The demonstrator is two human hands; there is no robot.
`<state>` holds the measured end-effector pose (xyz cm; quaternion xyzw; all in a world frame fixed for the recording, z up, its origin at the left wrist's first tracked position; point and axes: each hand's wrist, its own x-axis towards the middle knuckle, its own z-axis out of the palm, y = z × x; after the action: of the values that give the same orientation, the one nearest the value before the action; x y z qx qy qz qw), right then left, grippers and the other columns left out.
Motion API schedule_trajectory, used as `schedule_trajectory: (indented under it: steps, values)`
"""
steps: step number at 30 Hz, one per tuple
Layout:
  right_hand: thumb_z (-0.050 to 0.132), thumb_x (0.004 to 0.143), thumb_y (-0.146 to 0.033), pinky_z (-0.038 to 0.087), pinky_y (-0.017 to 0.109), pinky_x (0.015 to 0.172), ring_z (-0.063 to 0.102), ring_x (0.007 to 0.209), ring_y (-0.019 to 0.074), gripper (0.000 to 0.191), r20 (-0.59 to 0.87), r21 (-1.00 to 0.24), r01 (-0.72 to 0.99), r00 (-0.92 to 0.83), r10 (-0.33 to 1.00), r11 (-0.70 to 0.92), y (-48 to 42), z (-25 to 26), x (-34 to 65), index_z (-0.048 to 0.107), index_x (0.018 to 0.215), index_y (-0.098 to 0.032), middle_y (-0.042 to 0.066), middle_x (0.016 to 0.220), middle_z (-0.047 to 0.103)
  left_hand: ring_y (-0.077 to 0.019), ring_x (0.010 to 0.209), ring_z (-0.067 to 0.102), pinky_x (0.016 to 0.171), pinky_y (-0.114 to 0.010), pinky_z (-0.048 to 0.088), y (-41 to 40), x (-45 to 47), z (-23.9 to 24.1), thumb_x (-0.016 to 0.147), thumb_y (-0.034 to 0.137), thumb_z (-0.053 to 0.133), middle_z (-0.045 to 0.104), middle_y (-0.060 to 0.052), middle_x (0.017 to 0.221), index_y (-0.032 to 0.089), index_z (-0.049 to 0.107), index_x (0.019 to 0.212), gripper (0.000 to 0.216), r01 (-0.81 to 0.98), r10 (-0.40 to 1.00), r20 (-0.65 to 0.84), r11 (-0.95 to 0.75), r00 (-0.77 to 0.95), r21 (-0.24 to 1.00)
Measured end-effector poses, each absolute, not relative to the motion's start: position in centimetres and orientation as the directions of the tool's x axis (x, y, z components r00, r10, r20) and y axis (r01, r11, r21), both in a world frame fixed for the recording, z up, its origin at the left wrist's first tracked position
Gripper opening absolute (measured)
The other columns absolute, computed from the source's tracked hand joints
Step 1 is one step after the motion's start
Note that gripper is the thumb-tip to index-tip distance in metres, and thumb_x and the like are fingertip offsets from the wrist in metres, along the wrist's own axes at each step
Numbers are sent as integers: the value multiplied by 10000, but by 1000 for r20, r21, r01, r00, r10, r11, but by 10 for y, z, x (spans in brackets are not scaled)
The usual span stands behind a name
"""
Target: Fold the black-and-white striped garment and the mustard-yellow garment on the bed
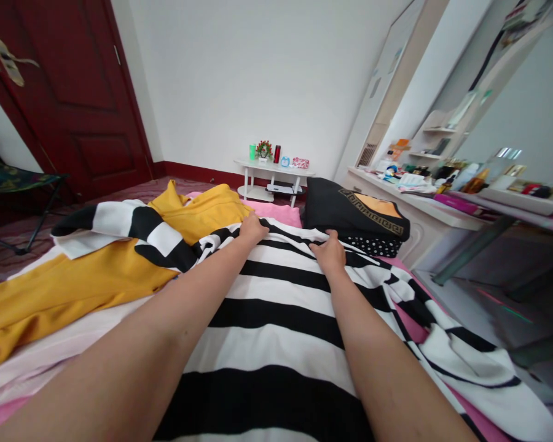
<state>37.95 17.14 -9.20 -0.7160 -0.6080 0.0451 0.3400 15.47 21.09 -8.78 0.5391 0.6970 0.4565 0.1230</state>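
Observation:
A black-and-white striped shirt [281, 310] lies spread out in front of me, its body running toward me and its sleeves out to both sides. My left hand [253, 230] is closed on the shirt's far edge, left of the middle. At the right part of that same edge, my right hand [330, 252] pinches the fabric between thumb and fingers. The left sleeve [133, 224] lies bent over a mustard-yellow garment [83, 288]. Toward the lower right stretches the other sleeve [461, 344]. The fingertips of both hands are partly hidden.
Folded dark clothes [345, 209] are stacked just beyond my right hand. A pink cover [276, 215] shows under the clothes. Farther off stands a small white table [274, 166]. A cluttered dressing table [424, 199] is on the right, a folding chair [18, 181] on the left.

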Motion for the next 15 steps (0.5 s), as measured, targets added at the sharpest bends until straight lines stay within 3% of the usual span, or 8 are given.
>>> schedule_trajectory:
  steps: [3, 6, 8, 11, 15]
  values:
    - [637, 716, -324, 464, 329, 752, 647, 873, 250, 309, 355, -527, 850, 226, 907, -5, 168, -91, 377, 604, 1004, -218, 54, 827, 699, -292, 856, 626, 785, -371, 460, 206, 160, -93, 547, 156, 736, 619, -50, 690, 193, 554, 672, 224, 637, 861, 340, -24, -379, 771]
    - [515, 806, -341, 469, 289, 698, 657, 730, 203, 213, 453, -668, 736, 283, 845, 112, 165, -91, 376, 597, 934, -191, 45, 767, 686, -231, 798, 606, 764, -333, 458, 194, 161, -96, 712, 269, 642, 594, -23, 691, 201, 543, 683, 124, 619, 819, 409, -86, -402, 781]
    - [444, 841, -333, 466, 273, 673, 651, 680, 184, 262, 507, -743, 640, 350, 788, 194, 163, -90, 375, 563, 1009, -171, 42, 766, 683, -210, 835, 585, 790, -321, 455, 188, 161, -97, 768, 289, 585, 595, -26, 780, 200, 553, 760, 95, 591, 742, 486, -150, -463, 792]
    - [426, 845, -324, 457, 277, 692, 650, 750, 199, 296, 558, -751, 612, 390, 733, 246, 160, -87, 373, 526, 1071, -162, 55, 817, 683, -205, 950, 559, 881, -319, 438, 184, 161, -97, 758, 238, 584, 586, -46, 915, 190, 562, 836, 94, 564, 624, 614, -315, -483, 763]
    - [389, 864, -319, 437, 272, 736, 643, 804, 197, 274, 592, -714, 657, 380, 711, 243, 153, -82, 371, 490, 1076, -177, 57, 853, 674, -229, 1235, 434, 1004, -330, 383, 182, 168, -97, 756, 195, 576, 469, -123, 1280, 171, 546, 1026, 273, 556, 647, 700, -477, -301, 681]
